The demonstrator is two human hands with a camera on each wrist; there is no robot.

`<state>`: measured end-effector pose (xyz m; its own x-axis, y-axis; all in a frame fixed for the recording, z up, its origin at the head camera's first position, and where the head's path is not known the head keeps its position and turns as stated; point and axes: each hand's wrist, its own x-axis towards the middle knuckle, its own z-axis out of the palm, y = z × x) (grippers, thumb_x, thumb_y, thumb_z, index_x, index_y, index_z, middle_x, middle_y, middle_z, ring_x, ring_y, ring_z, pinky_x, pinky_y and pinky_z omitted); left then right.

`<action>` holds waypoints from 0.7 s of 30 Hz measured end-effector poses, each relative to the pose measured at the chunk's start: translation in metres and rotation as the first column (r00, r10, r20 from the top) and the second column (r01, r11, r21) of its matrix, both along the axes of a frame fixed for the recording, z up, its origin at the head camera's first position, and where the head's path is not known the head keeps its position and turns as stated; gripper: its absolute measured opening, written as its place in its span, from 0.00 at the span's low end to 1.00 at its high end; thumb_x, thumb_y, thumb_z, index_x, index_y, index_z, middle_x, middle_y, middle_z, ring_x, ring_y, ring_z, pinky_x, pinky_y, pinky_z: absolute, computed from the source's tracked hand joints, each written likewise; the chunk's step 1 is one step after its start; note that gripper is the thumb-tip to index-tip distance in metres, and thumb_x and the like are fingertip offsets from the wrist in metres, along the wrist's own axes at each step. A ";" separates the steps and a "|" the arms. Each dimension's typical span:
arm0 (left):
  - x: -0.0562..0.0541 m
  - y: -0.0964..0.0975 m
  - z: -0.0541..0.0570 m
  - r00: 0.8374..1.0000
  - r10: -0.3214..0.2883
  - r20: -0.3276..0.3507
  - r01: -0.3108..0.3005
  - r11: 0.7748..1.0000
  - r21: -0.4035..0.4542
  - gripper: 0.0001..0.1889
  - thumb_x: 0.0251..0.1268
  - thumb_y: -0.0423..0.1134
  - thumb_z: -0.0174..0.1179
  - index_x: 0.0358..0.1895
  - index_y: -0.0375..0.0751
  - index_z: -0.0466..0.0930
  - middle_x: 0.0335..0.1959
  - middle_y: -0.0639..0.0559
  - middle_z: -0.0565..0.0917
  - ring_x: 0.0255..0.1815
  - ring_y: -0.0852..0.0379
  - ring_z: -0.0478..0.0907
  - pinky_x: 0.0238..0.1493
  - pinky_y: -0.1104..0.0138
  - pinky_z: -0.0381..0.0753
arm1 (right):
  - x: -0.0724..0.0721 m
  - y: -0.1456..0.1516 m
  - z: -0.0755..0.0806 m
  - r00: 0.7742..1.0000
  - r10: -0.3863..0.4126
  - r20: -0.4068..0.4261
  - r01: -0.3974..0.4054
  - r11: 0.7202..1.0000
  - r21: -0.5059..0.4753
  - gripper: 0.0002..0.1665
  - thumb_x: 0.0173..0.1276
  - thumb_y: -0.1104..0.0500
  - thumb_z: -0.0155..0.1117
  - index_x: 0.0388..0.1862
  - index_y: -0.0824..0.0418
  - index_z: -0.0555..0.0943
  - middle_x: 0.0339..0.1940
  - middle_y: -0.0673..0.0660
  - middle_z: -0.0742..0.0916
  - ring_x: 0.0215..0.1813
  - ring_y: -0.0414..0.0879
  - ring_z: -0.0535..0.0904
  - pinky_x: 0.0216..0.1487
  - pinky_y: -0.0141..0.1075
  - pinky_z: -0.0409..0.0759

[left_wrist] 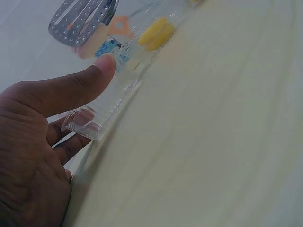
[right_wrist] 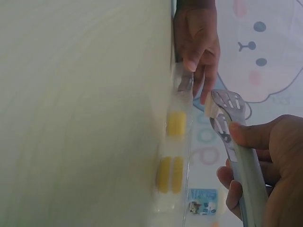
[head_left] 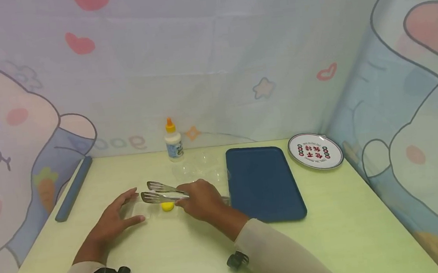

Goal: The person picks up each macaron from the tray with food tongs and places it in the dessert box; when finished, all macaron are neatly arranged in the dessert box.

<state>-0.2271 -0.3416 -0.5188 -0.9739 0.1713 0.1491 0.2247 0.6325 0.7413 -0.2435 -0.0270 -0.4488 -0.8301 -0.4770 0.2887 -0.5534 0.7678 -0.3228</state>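
Note:
My right hand (head_left: 203,199) grips metal tongs (right_wrist: 246,175) with slotted, dotted heads. Between the tong heads is a small pale round piece, perhaps a macaron (right_wrist: 209,105), held above a narrow clear plastic tray (left_wrist: 111,101). Yellow macarons (right_wrist: 170,175) sit in that tray; in the head view one yellow macaron (head_left: 167,206) shows just below the tongs. My left hand (head_left: 114,219) is at the tray's left end, thumb along the near side and fingers on the far side, spread apart and fairly straight. Some fingers show through the clear plastic in the left wrist view.
Behind my right hand lies a clear plastic piece with rounded cups (head_left: 202,169). A dark blue tray (head_left: 263,185) is to its right, with a white patterned plate (head_left: 315,151) beyond. A glue bottle (head_left: 174,145) stands at the back; a grey-blue bar (head_left: 74,188) lies along the left edge.

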 end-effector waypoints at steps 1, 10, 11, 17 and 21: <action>0.000 0.000 0.000 1.000 0.001 0.004 -0.001 1.000 0.000 0.53 0.62 0.45 0.81 0.86 0.38 0.59 0.79 0.29 0.74 0.86 0.22 0.57 0.80 0.23 0.53 | 0.000 -0.003 0.001 1.000 0.000 0.005 0.000 1.000 0.002 0.22 0.72 0.44 0.78 0.63 0.45 0.91 0.51 0.46 0.96 0.50 0.44 0.93 0.43 0.35 0.86; -0.003 -0.001 -0.002 0.998 0.020 0.053 -0.020 1.000 0.004 0.54 0.63 0.49 0.81 0.87 0.45 0.59 0.83 0.32 0.70 0.88 0.22 0.52 0.81 0.23 0.53 | 0.001 -0.021 0.003 0.999 0.029 0.025 -0.030 0.998 0.056 0.20 0.73 0.45 0.78 0.61 0.45 0.91 0.48 0.44 0.96 0.47 0.41 0.92 0.41 0.35 0.86; -0.003 -0.001 -0.002 0.999 0.019 0.051 -0.019 1.000 0.010 0.54 0.63 0.49 0.81 0.87 0.44 0.59 0.83 0.32 0.70 0.88 0.22 0.51 0.81 0.23 0.52 | 0.001 -0.022 0.003 0.999 0.033 0.024 -0.035 0.997 0.063 0.19 0.73 0.45 0.78 0.61 0.45 0.91 0.48 0.43 0.96 0.46 0.40 0.91 0.40 0.35 0.85; -0.003 -0.002 -0.003 0.999 0.007 0.035 -0.008 0.999 0.036 0.53 0.62 0.46 0.81 0.86 0.41 0.59 0.79 0.30 0.74 0.88 0.21 0.52 0.80 0.22 0.52 | 0.002 -0.031 0.003 0.998 0.036 0.045 -0.042 0.991 0.125 0.20 0.75 0.44 0.75 0.62 0.44 0.91 0.47 0.43 0.95 0.39 0.37 0.86 0.35 0.33 0.80; -0.004 -0.003 -0.004 0.999 0.000 0.032 -0.002 0.999 0.037 0.53 0.63 0.46 0.81 0.87 0.42 0.60 0.79 0.29 0.74 0.87 0.20 0.52 0.78 0.21 0.53 | 0.004 -0.037 0.002 0.998 0.031 0.051 -0.039 0.985 0.167 0.21 0.76 0.43 0.74 0.65 0.43 0.89 0.50 0.42 0.95 0.44 0.37 0.89 0.36 0.33 0.83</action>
<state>-0.2309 -0.3446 -0.5224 -0.9784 0.1652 0.1239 0.1997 0.6048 0.7709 -0.2399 -0.0639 -0.4466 -0.8232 -0.5440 0.1622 -0.5676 0.7940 -0.2179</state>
